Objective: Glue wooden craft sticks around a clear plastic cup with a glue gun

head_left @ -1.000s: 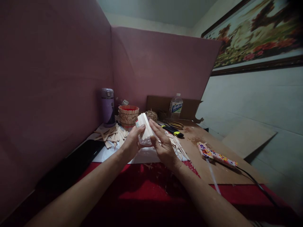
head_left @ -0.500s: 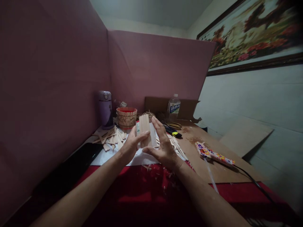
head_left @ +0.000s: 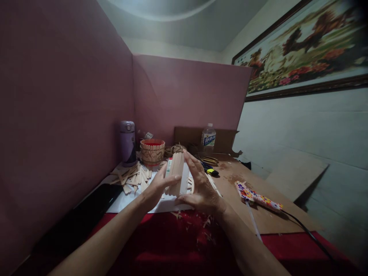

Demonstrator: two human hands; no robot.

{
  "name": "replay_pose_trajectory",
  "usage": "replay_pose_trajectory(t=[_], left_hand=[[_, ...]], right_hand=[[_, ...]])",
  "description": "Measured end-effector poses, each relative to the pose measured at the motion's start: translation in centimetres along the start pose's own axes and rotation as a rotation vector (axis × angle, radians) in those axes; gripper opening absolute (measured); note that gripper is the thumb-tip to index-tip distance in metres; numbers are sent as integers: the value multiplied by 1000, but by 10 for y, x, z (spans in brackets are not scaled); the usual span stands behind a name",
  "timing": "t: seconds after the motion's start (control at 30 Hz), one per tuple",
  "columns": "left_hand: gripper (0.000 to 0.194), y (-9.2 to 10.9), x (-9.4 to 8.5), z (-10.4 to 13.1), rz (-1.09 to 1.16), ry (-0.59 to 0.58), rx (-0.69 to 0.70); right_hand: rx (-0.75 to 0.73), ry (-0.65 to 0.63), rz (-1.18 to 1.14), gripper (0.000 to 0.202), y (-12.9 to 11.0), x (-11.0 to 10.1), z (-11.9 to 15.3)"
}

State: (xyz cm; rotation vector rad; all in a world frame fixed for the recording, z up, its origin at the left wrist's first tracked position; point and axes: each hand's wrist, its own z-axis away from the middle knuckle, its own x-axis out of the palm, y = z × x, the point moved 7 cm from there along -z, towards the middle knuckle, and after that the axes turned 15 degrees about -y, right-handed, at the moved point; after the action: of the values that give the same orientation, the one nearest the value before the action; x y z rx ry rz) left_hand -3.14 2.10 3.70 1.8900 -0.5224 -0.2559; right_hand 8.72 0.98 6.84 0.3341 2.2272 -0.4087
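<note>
Flat wooden craft sticks lie side by side, upright, on one face of a small white box (head_left: 176, 172). A strip of printed green and red shows at its left side. My left hand (head_left: 157, 188) grips the box from the left, its thumb across the sticks. On the other side, my right hand (head_left: 201, 188) frames the box, fingers along the right edge near the top and thumb by the bottom corner. Its fingertips are partly hidden behind the box. Loose craft sticks (head_left: 130, 177) are heaped on white paper (head_left: 115, 207) behind my left hand.
A purple flask (head_left: 127, 143) and a stick-covered pot (head_left: 152, 152) stand at the back left. Farther right are twine (head_left: 177, 148), a plastic bottle (head_left: 208, 138), a yellow-black cutter (head_left: 212, 172) and scissors (head_left: 209, 160). A flowered glue gun (head_left: 257, 196) with a cord lies on cardboard (head_left: 230, 199).
The view has tilted upward, so everything sits lower in the picture. The box has tilted slightly to the right, and both hands stay around it.
</note>
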Motion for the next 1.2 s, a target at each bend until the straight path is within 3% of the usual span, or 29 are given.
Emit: replay_pose_trajectory(t=[0.5, 1.2], left_hand=[[52, -5, -1, -1, -4, 13, 4], [57, -14, 5, -3, 172, 62, -33]], right_hand=[[-59, -42, 49, 121, -6, 5, 2], [-40, -84, 120, 119, -9, 9, 3]])
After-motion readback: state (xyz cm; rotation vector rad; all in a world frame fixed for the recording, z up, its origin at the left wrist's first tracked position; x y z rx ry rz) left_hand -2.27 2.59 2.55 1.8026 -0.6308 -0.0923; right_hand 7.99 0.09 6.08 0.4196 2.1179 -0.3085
